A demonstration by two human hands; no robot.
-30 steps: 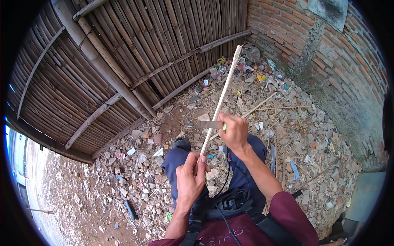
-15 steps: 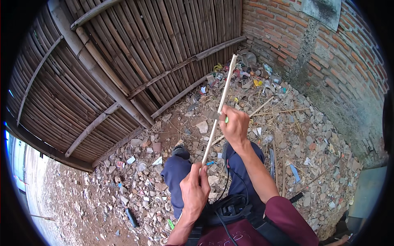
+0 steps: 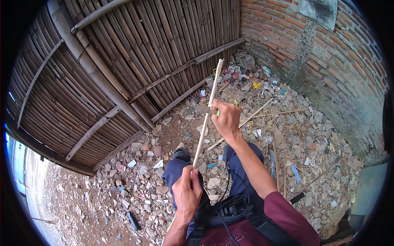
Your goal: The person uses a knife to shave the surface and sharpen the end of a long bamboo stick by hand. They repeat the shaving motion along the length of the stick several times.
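A long pale bamboo strip (image 3: 206,117) slants up and away from me, its far end near the fence. My left hand (image 3: 186,196) grips its near end above my knees. My right hand (image 3: 225,119) is closed around a small tool with a green handle (image 3: 217,112), pressed against the strip about two thirds of the way up. The tool's blade is hidden by my fingers. My legs in dark blue trousers (image 3: 240,164) show below the strip.
A bamboo slat fence (image 3: 123,61) stands ahead and to the left, a red brick wall (image 3: 312,49) to the right. Rubble, stones and litter (image 3: 254,86) cover the ground, with loose bamboo sticks (image 3: 254,115) beside my right hand. A black strap and cable hang at my waist.
My right hand has slid farther up the strip, away from me. The left hand has stayed at the near end. My view has tilted slightly.
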